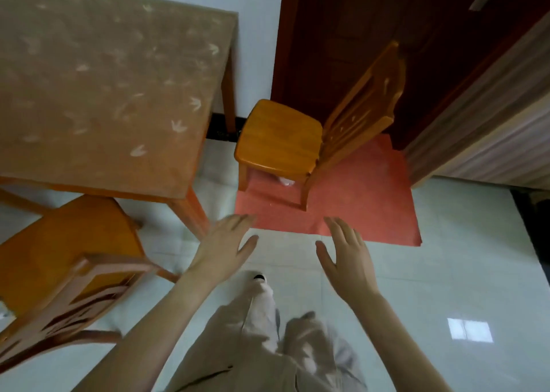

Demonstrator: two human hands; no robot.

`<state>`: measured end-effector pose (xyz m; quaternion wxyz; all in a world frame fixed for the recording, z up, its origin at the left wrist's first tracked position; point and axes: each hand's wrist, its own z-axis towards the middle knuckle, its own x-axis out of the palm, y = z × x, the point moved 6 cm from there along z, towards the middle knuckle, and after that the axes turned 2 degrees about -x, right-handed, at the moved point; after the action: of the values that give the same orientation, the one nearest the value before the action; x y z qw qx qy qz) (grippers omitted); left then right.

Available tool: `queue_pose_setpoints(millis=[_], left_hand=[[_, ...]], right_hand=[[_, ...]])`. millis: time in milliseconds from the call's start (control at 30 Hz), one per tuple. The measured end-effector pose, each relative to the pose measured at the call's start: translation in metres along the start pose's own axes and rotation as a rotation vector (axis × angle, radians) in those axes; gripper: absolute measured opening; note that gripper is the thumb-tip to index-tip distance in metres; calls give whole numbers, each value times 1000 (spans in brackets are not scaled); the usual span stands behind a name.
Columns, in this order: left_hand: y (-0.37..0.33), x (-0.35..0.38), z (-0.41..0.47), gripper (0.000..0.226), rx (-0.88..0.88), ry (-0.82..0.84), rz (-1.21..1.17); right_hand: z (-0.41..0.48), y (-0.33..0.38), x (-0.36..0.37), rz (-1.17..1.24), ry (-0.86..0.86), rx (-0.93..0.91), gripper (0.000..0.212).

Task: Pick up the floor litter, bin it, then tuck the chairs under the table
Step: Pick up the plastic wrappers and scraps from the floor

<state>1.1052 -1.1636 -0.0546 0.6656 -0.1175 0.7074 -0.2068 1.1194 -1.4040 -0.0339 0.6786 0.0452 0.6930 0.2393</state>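
Litter [285, 181], a pale scrap by appearance, lies on the red mat [372, 201] under the far chair [279, 137], right of the bench [104, 79]. Left hand [221, 254] and right hand [348, 260] hover empty, fingers [238, 222] straight. Advised: crouch, reach in under that chair, pinch it cleanly.

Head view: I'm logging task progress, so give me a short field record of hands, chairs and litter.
left hand: open, holds nothing
right hand: open, holds nothing
far chair: on the red mat, apart from the table, not tucked
near chair: seat mostly out from the table
litter: small pale scrap on the mat under the far chair
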Motion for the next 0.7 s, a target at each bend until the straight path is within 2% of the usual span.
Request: queue_pose_setpoints(millis=[200,367,500,700], left_hand=[[4,19,100,49,-35,-40,80],[30,92,160,46,-130,-60,26],[80,191,206,46,-176,-69,-26],[201,375,259,49,-168,-65,-4]], right_hand=[[102,-44,15,-29,102,-82,55],[170,-93,88,48,181,-159,54],[218,-147,190,82,194,-193,53],[267,-245,399,140,251,-208,53]])
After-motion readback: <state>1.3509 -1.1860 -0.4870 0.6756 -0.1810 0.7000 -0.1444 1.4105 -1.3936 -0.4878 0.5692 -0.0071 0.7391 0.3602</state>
